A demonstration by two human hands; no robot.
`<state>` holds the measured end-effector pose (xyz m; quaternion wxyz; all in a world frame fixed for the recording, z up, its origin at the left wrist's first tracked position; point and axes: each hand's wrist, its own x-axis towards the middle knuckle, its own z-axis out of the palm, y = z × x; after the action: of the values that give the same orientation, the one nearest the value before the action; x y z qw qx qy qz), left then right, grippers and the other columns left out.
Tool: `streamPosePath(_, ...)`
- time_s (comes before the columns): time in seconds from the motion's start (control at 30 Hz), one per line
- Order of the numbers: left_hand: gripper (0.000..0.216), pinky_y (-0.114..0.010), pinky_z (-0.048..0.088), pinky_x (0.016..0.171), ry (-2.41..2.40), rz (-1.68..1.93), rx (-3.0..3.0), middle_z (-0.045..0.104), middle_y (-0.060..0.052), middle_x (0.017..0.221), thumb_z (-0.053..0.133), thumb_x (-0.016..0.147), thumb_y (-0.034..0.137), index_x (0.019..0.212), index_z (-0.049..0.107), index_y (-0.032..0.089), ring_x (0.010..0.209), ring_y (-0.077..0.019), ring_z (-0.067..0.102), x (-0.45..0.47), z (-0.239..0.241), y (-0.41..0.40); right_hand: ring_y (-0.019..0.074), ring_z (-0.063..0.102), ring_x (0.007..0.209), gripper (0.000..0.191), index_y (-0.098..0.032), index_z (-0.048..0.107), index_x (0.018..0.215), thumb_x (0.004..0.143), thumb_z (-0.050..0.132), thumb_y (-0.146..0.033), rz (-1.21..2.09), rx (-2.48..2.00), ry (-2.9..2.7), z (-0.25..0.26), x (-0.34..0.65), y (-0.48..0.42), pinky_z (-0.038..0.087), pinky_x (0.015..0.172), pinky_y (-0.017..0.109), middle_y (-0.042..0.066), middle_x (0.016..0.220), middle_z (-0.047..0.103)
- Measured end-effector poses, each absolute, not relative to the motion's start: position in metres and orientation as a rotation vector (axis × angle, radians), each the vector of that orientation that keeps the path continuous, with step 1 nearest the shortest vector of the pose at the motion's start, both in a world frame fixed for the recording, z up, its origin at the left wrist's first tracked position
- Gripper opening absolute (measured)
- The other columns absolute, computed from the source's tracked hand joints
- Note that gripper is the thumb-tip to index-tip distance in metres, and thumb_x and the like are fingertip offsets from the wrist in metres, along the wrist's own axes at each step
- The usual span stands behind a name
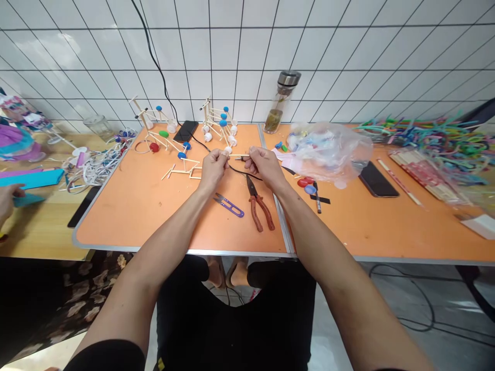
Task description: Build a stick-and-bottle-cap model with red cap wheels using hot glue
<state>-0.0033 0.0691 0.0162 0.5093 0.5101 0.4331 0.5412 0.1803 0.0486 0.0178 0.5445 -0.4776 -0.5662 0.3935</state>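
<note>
A thin wooden stick point(238, 155) stretches between my two hands at the middle of the table. My left hand point(215, 166) pinches its left end, and my right hand point(263, 164) grips the right end. A small dark pointed piece shows below the stick at my right fingers; its kind I cannot make out. Nearer me lie pliers with red-brown handles point(260, 206) and purple thread snips point(230, 205). Left of my left hand is a flat frame of sticks point(185, 172). Behind stand stick models with coloured round pieces: one point(154, 135) at left, another point(220, 123) further right.
A black phone point(186, 131) and a glass bottle point(279, 105) stand near the tiled wall. At right are a plastic bag point(332, 152), another phone point(378, 179), packed sticks point(429, 175) and colourful strands point(425, 134). Another person's hand point(7, 202) holds blue material at far left.
</note>
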Motion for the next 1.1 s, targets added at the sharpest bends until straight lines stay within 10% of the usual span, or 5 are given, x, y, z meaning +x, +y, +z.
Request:
streamPosePath(0.73, 0.026, -0.029, 0.044, 0.08, 1.07, 1.742, 1.561, 0.064, 0.003, 0.08, 0.067, 0.113, 0.026, 0.087, 0.065, 0.022, 0.077, -0.0135, 0.054, -0.045, 0.042, 0.081, 0.0232, 0.065, 0.08, 0.013, -0.024, 0.075, 0.084, 0.091, 0.074, -0.035, 0.384, -1.255, -1.643, 0.01, 0.179, 0.046, 0.046, 0.076, 0.038, 0.004, 0.084, 0.075)
streamPosePath(1.1, 0.015, -0.024, 0.036, 0.058, 0.986, 1.332, 1.458, 0.066, 0.004, 0.068, 0.075, 0.107, 0.029, 0.096, 0.074, 0.018, 0.057, -0.0083, 0.05, -0.016, 0.031, 0.069, 0.0179, 0.056, 0.071, 0.018, -0.023, 0.075, 0.087, 0.091, 0.074, -0.041, 0.62, -1.157, -1.465, 0.018, 0.167, 0.038, 0.045, 0.067, 0.032, 0.001, 0.077, 0.071)
